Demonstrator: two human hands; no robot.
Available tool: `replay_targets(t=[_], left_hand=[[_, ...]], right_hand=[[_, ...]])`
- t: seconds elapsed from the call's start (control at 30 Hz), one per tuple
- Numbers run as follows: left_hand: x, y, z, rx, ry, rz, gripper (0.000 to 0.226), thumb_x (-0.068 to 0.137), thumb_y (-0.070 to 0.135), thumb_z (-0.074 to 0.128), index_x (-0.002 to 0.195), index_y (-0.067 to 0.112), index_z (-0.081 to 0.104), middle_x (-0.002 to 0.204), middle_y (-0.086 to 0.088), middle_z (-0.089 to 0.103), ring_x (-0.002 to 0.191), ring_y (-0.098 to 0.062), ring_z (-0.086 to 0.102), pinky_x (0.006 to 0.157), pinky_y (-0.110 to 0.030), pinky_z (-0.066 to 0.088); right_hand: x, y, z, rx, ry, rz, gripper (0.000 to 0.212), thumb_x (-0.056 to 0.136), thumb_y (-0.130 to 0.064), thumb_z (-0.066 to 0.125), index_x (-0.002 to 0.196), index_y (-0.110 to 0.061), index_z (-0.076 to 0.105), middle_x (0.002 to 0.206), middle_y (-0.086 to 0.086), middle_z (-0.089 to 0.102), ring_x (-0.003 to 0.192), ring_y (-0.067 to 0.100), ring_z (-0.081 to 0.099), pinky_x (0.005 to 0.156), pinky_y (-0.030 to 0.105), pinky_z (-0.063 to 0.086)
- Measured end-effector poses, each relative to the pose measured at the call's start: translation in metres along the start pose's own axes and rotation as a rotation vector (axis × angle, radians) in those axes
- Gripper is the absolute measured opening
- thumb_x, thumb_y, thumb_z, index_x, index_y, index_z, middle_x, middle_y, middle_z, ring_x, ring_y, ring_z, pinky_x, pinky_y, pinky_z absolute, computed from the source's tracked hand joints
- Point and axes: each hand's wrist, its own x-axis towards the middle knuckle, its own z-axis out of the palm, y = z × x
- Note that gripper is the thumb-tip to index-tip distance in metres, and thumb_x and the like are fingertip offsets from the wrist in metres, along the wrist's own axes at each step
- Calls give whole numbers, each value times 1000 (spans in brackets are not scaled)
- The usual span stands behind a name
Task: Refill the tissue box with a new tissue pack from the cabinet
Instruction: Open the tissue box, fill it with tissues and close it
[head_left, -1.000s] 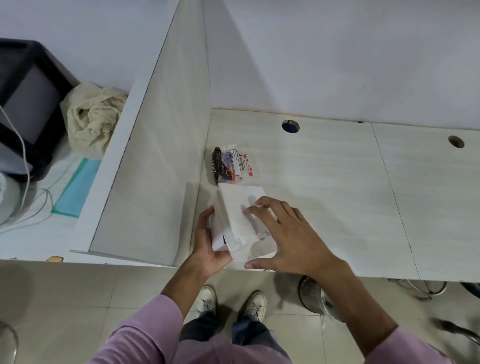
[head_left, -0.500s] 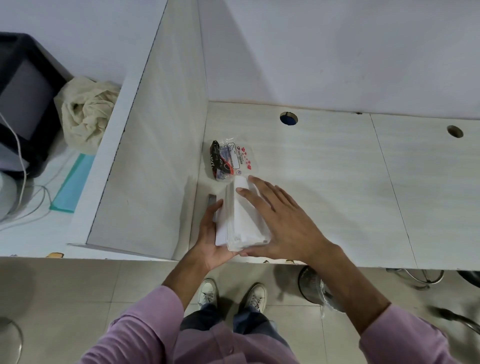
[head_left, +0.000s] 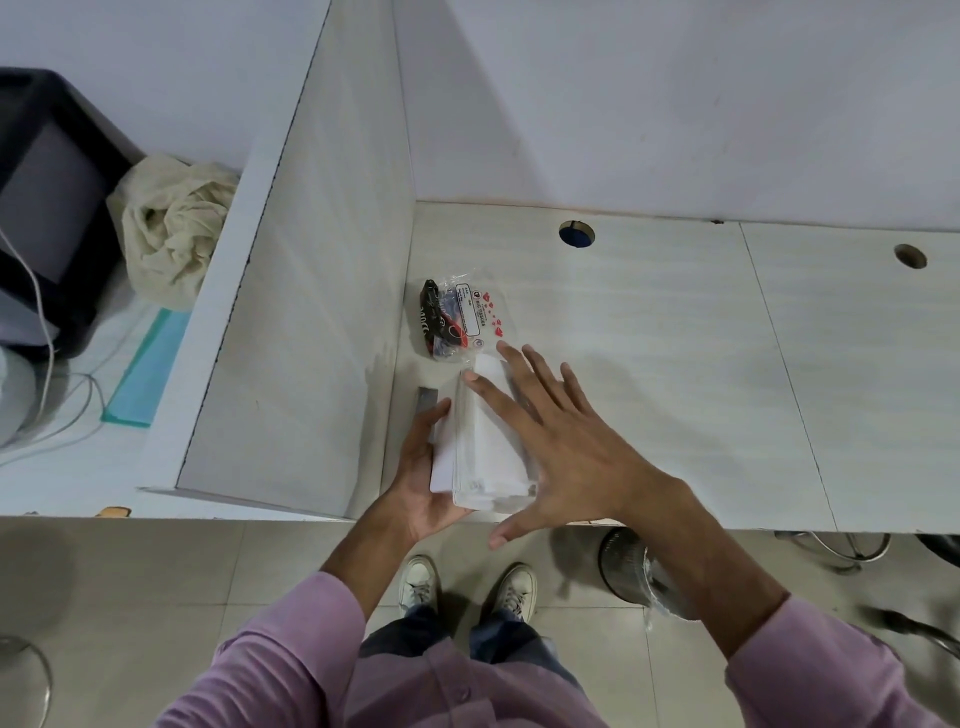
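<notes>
A white tissue box (head_left: 441, 457) lies near the front edge of the pale desk (head_left: 649, 364), beside the divider. My left hand (head_left: 421, 467) grips its left side and underside. A stack of white tissues (head_left: 483, 447) sits on the box. My right hand (head_left: 561, 441) lies flat on that stack, fingers spread and pointing to the far left. Just behind the stack lies an empty clear tissue wrapper (head_left: 462, 322) with red hearts and a black band.
A tall white divider panel (head_left: 301, 322) stands left of the box. Beyond it are a beige cloth bundle (head_left: 171, 234), a black monitor (head_left: 47, 208) and a teal pad (head_left: 145, 374). Two cable holes (head_left: 576, 234) mark the desk's back. A wire bin (head_left: 623, 566) stands under the desk.
The loose, fanned tissues have been pressed into a neat narrow stack on the box. My right hand slid forward and flattened over them. My left hand kept its hold.
</notes>
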Motion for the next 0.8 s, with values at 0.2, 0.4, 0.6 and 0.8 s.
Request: replay_targets(t=[0.2, 0.4, 0.6, 0.8], left_hand=[[4, 1, -2, 18, 22, -40, 64, 87, 60, 60, 131, 15, 70, 132, -16, 67, 130, -37, 54, 124, -53, 27], [1, 3, 2, 33, 33, -31, 63, 86, 62, 54, 114, 12, 80, 119, -18, 74, 107, -38, 71, 98, -54, 48], [-4, 2, 8, 40, 41, -25, 67, 90, 65, 49, 116, 12, 79, 119, -19, 74, 105, -37, 73, 100, -53, 46], [-6, -1, 4, -32, 21, -37, 65, 91, 63, 51, 124, 11, 73, 119, -18, 72, 111, -37, 66, 108, -52, 44]], right_hand=[[5, 0, 7, -50, 84, 2, 135, 64, -82, 71, 162, -38, -11, 169, 15, 8, 155, 39, 19, 119, 71, 22], [6, 5, 11, -1, 217, 29, 125, 66, -83, 71, 164, -31, 15, 160, 12, 30, 142, 35, 38, 115, 54, 36], [3, 10, 3, 2, 139, 6, 128, 67, -90, 63, 165, -32, 7, 165, 12, 23, 148, 35, 31, 118, 57, 33], [-5, 3, -4, -1, 112, 31, 146, 58, -99, 55, 163, -29, -19, 171, 8, -26, 158, 27, -25, 126, 63, -6]])
